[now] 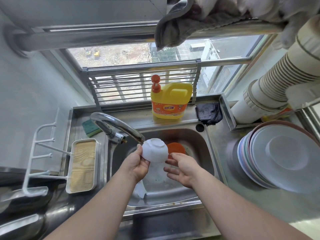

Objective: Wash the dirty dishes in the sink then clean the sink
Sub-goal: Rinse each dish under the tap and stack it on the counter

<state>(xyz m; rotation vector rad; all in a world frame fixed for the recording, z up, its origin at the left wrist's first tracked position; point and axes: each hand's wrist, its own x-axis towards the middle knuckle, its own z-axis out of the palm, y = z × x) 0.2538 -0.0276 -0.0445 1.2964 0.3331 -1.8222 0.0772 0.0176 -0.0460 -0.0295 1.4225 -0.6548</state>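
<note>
My left hand [137,164] holds a white bowl [154,152] upside down over the steel sink [199,144], just under the faucet spout [121,126]. Water falls from the bowl. My right hand [181,168] is open beside the bowl, its fingertips near the rim, holding nothing. An orange dish [176,148] lies in the sink behind the bowl. A white plate [139,189] lies in the basin under my left wrist, partly hidden.
A yellow detergent bottle [170,101] and a dark cloth [208,112] sit on the back ledge. A green sponge [90,128] lies left of the faucet. Stacked plates [280,158] rest on the right counter. A white tray [84,165] sits at left.
</note>
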